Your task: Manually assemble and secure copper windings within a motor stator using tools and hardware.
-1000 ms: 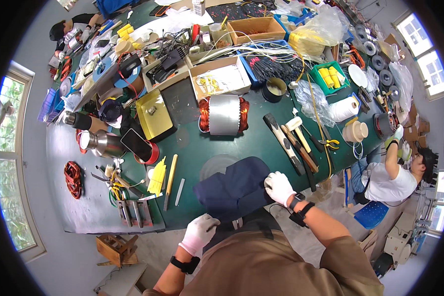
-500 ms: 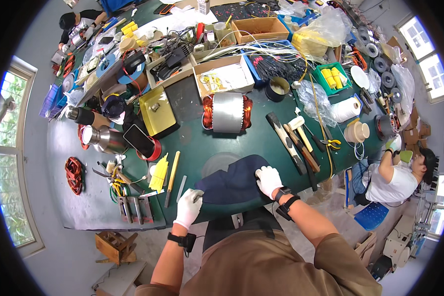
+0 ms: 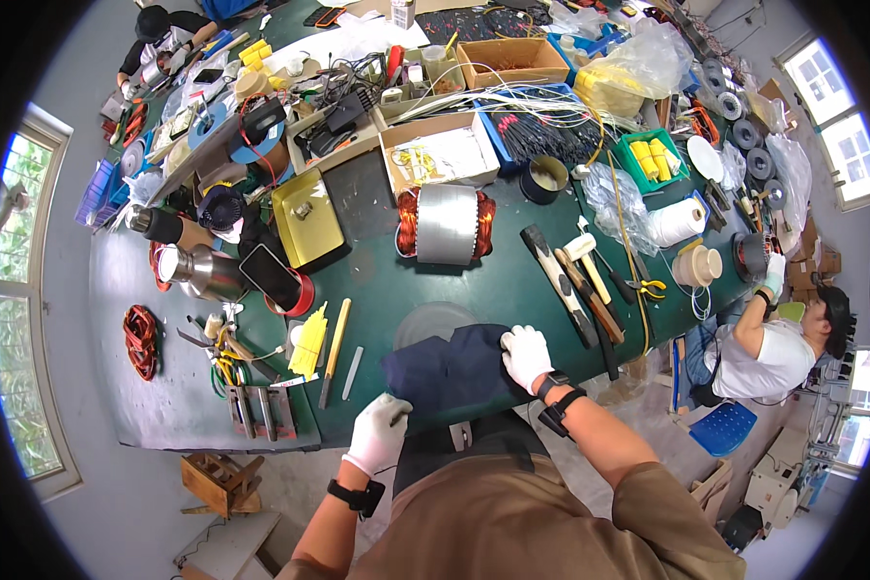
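A dark navy cloth [image 3: 449, 370] lies rumpled at the table's near edge, partly over a round grey disc [image 3: 435, 321]. My right hand [image 3: 527, 358], in a white glove, is closed on the cloth's right side. At its lower left corner my left hand [image 3: 379, 425], gloved too, has its fingers curled together against the cloth's edge; the fingertips are partly hidden. Beyond the cloth stands a motor stator [image 3: 447, 225], a silver cylinder with copper windings at both ends.
Left of the cloth lie a wooden stick [image 3: 334, 350], yellow strips [image 3: 308, 341] and a phone [image 3: 271, 277]. To the right are hammers [image 3: 578, 246] and yellow-handled pliers [image 3: 648, 288]. A yellow tray [image 3: 309, 220] and boxes stand farther back. Co-workers sit at far left and right [image 3: 778, 338].
My left hand has moved slightly toward me and to the right. The cloth's left part has shifted and bunched up, while my right hand stays nearly in place.
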`<state>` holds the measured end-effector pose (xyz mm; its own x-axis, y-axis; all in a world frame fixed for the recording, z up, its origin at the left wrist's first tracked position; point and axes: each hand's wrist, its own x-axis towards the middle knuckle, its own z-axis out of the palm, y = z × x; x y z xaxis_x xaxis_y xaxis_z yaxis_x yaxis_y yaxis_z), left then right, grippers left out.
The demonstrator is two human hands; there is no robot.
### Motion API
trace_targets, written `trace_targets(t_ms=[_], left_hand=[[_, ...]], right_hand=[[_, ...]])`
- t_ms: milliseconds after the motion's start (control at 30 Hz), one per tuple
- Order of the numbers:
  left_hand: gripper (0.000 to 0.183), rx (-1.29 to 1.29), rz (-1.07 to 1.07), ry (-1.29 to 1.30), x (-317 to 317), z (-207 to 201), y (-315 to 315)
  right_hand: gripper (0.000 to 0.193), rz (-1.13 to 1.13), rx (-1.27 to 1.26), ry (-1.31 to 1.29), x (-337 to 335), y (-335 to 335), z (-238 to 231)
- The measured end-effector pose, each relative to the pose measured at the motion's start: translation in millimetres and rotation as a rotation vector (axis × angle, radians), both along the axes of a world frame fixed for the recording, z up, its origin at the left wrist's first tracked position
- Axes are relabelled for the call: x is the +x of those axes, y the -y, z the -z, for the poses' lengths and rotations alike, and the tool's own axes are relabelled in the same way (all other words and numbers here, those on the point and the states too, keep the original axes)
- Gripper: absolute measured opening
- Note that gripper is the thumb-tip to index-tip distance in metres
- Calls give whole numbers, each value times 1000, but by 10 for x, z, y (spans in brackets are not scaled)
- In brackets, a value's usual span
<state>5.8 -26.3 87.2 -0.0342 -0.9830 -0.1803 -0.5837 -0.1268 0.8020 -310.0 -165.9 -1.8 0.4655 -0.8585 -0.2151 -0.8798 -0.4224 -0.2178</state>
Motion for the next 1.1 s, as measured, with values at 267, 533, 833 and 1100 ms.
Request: trace_targets(t_ms=[267, 533, 833, 1100], left_hand=[[14, 83, -90, 27, 13, -249, -163], [14, -49, -20, 39, -23, -260, -254], [17, -318, -162, 123, 231, -563, 479], [18, -407, -219, 165, 437, -1071, 546]], right_hand=[[5, 150, -37, 412, -374, -83, -412], [9, 201, -22, 461, -458, -280, -655], [10, 533, 152, 909, -216, 141, -1119], [15, 207, -116, 764, -194, 132, -1868]])
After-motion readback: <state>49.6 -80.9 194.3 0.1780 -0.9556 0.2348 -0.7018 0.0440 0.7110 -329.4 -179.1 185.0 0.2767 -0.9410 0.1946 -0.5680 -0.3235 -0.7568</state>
